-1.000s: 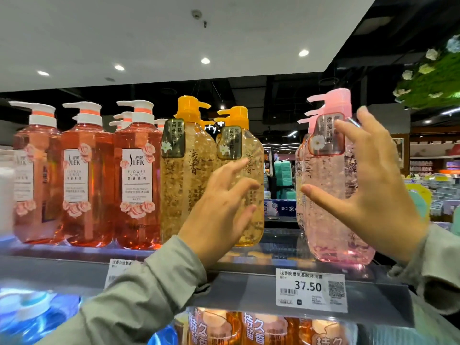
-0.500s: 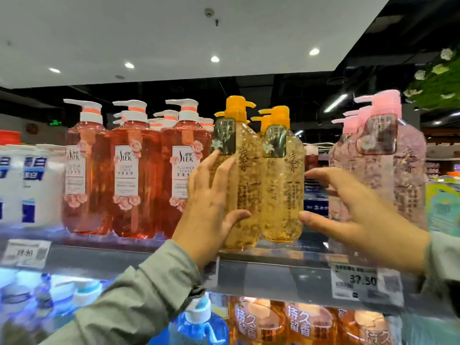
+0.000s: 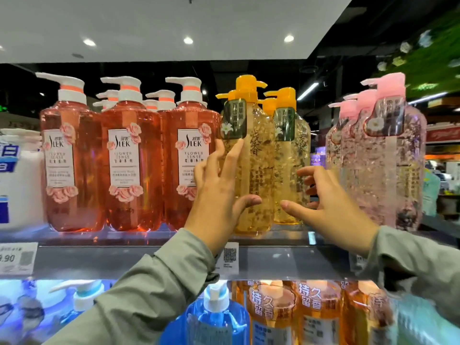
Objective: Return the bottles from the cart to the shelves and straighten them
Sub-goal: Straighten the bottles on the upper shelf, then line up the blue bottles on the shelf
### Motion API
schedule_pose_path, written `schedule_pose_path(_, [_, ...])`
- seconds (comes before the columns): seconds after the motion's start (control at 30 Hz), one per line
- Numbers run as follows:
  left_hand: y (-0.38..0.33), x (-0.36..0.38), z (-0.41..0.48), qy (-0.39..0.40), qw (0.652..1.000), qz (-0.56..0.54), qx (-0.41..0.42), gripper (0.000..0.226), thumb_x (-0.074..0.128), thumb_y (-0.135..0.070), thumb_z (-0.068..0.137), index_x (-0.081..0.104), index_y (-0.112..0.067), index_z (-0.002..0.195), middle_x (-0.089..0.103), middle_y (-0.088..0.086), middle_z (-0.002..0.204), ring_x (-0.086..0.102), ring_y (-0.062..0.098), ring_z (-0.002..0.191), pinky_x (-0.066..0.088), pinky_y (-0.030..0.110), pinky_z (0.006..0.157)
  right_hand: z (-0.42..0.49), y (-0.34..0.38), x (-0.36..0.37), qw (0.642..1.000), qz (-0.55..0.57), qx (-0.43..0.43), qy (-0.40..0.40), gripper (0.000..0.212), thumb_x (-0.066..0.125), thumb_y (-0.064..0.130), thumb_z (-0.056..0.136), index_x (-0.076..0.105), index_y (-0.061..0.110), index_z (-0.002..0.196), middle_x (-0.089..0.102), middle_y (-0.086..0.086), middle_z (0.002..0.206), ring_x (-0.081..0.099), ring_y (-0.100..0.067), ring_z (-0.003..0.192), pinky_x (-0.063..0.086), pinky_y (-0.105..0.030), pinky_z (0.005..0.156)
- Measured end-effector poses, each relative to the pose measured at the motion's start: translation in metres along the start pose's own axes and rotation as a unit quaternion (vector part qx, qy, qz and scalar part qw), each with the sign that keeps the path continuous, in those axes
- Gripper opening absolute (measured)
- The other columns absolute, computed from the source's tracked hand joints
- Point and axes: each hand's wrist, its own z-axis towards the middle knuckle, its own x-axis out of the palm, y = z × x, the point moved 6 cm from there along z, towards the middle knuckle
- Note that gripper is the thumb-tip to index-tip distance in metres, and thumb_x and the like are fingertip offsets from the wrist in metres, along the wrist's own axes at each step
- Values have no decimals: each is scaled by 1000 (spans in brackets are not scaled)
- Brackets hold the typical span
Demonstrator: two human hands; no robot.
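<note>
Two yellow-capped pump bottles of golden liquid stand on the upper shelf [image 3: 149,260]. My left hand [image 3: 219,195] holds the front yellow bottle [image 3: 256,155]: fingers run up its left side and the thumb wraps across its front. My right hand [image 3: 331,205] grips the second yellow bottle [image 3: 291,155] just behind and to the right, thumb on its lower front and curled fingers on its right side. Both bottles stand upright. No cart is in view.
Red-orange pump bottles [image 3: 124,158] stand in rows left of the yellow ones, with white bottles [image 3: 17,183] at the far left. Pink pump bottles [image 3: 388,170] stand to the right. Below are blue bottles [image 3: 216,319] and orange bottles [image 3: 311,314]. Price tags [image 3: 15,257] line the shelf edge.
My view swung left. My right hand left the pink bottles and came to the second yellow bottle. My left hand slid from that bottle to the front yellow one.
</note>
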Motion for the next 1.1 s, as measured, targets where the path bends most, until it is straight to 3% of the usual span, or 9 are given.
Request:
schedule_pose_path(0.1, [0,1,-1,8,1000,-8,-8,87,66,-39,80,-1,-49,134,21,6,148,15,22,134,21,40,111,-3,-3,0,1000,23,5,-13,53,70,35,81,41,22,124,40,4,118,47,-13,108,45,-37,97])
schedule_pose_path(0.27, [-2,3,-1,25,999,7,-24,90,64,-38,82,-5,-46,139,14,6,151,13,23,134,21,40,111,-1,0,-2,1000,19,5,-16,39,70,31,82,48,21,113,50,0,112,53,-14,101,41,-21,83])
schedule_pose_path(0.43, [-3,-2,-1,39,998,-11,-43,87,69,-27,82,14,-32,149,17,9,149,12,27,139,16,43,114,-5,12,-2,999,28,-9,17,31,71,29,82,56,20,108,58,2,105,56,-14,100,48,-31,89])
schedule_pose_path(0.53, [0,-11,-8,51,998,-39,-24,70,73,-26,80,36,-22,139,31,12,137,29,29,132,24,43,114,-10,21,-2,999,33,-23,29,23,71,28,82,59,22,102,62,5,99,58,-13,98,50,-35,92])
schedule_pose_path(0.67, [-2,-30,-17,73,994,-71,29,40,73,-23,80,56,-14,116,50,7,117,50,18,107,40,23,96,-18,35,-5,998,53,-44,15,14,71,27,83,65,24,95,67,5,95,62,-14,96,51,-41,91])
schedule_pose_path(0.73, [0,-37,-21,82,992,-95,31,31,72,-20,81,59,-14,109,57,5,112,55,15,100,46,22,90,-25,43,-5,996,65,-58,6,13,72,28,82,67,25,94,68,7,93,63,-15,94,52,-44,87])
schedule_pose_path(0.87, [2,-43,-35,89,988,-124,32,26,72,-19,81,61,-15,104,62,0,102,60,14,91,53,33,84,-44,56,-3,995,75,-70,17,16,73,26,81,68,22,96,69,7,94,64,-13,92,54,-41,85])
schedule_pose_path(1.0, [-6,-48,-64,82,987,-127,61,23,71,-15,82,61,-15,102,61,-1,99,59,9,89,50,20,82,-67,60,-8,992,117,-50,19,19,73,20,80,68,15,98,68,0,95,64,-15,91,55,-37,84])
schedule_pose_path(1.1, [-6,-50,-89,86,986,-130,62,23,72,-15,82,61,-15,103,61,-2,98,58,8,89,47,18,81,-93,57,-7,989,140,-43,33,20,72,22,79,68,16,97,68,1,94,64,-13,90,55,-34,84])
